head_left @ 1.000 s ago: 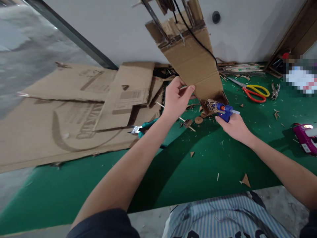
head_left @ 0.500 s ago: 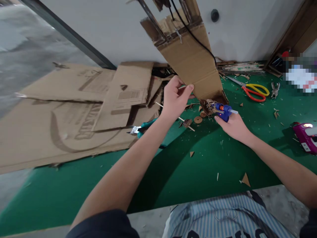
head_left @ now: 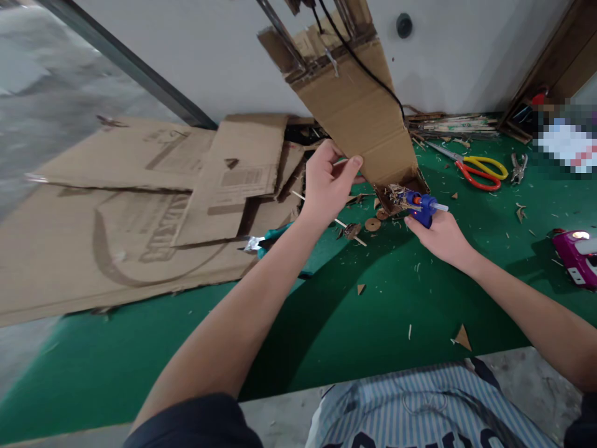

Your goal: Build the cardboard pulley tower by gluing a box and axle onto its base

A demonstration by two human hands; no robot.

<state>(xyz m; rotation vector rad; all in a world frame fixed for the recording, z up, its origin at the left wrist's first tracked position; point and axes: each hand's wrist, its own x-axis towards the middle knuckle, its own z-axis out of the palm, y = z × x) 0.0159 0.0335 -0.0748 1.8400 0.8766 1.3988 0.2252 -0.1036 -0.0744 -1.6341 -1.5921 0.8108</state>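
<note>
My left hand point(head_left: 330, 183) grips the left edge of a tall cardboard structure point(head_left: 359, 106), thumb in front and fingers partly hidden behind. A blue hot glue gun point(head_left: 422, 208) with a clear glue stick at its back is wrapped in my right hand point(head_left: 441, 236). Its front end points into the folded cardboard base, where wood-like shreds point(head_left: 396, 196) are bunched; the nozzle tip is hidden among them. Below the left hand lies a thin wooden stick point(head_left: 357, 239) with a cardboard lump on it. Small cardboard discs point(head_left: 372, 224) rest beside it.
Flat cardboard sheets point(head_left: 130, 230) cover the left of the green table point(head_left: 373, 367). Teal-handled pliers point(head_left: 261, 242) lie by my left forearm. Scissors point(head_left: 480, 171), small metal pliers point(head_left: 518, 168) and a magenta device point(head_left: 576, 258) sit to the right. A black cable point(head_left: 368, 71) crosses the structure.
The cardboard structure's top has shifted very slightly to the left and up in view. Both hands keep their holds, and the glue gun stays at the base.
</note>
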